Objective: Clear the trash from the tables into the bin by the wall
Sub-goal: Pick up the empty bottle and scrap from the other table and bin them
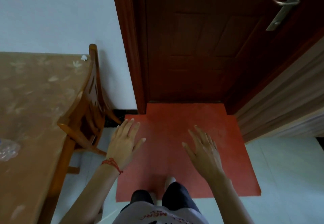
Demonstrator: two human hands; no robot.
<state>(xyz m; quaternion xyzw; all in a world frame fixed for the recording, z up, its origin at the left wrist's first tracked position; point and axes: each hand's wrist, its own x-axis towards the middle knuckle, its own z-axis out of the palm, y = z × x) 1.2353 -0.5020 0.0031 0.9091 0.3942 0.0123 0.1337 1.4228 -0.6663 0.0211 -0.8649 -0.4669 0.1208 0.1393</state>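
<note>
Trash: white crumpled wad (84, 57) on table (35, 101) far corner.

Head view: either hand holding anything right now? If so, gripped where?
Nothing is held. The left hand and right hand are both empty, fingers straight, spread above the red mat.

The scene is viewed from head height, steeply downward, toward a closed door (201, 48) and red mat (175, 127) close ahead.

Brown door (201, 48), red mat (184, 122), seemingly tiled floor (284, 171)
</note>
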